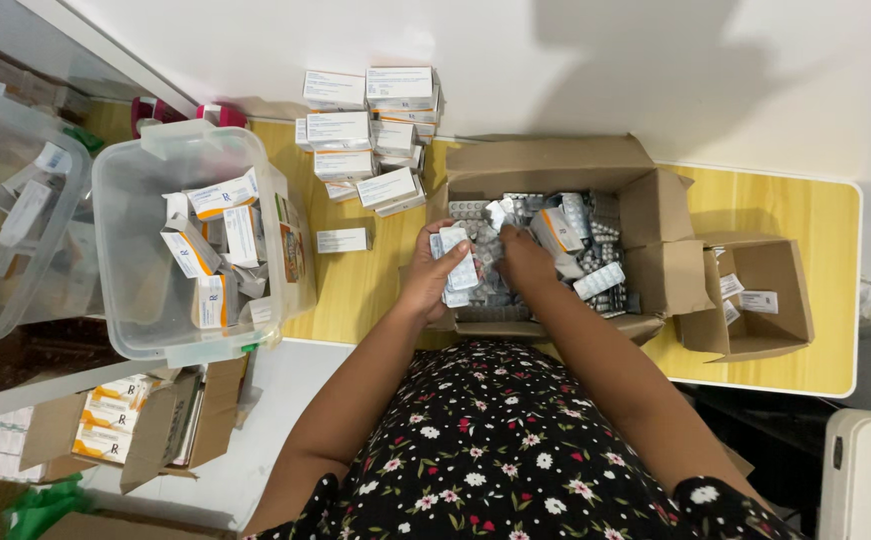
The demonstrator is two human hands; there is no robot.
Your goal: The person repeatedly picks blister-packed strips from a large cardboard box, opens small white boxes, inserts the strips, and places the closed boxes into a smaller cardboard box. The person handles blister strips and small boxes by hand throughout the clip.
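- The left hand (428, 272) is closed around a small stack of silvery blister packs (459, 268), holding it upright at the near edge of an open cardboard box (546, 163)
- The right hand (524, 262) reaches into the same box, just beside the left, fingers curled down among the loose strips; whether it grips one cannot be told
- The box sits on a yellow wooden desk (816, 220), flaps spread outward, and is filled with a heap of blister strips (596, 285), some clear, some foil, lying every which way
- To the right of it, touching one flap, stands a smaller cardboard box (771, 330) with a few small white packets at its bottom
- Behind the big box, against the white wall, white medicine cartons (371, 130) are piled in uneven stacks; one single carton (342, 240) lies flat on the desk apart from them
- At the desk's left end a clear plastic tub (136, 260) holds white and orange cartons tumbled together
- A second clear tub (6, 250) stands further left
- Lower left, an open cardboard box on the floor (56, 430) holds more cartons
- The person wears a black floral garment
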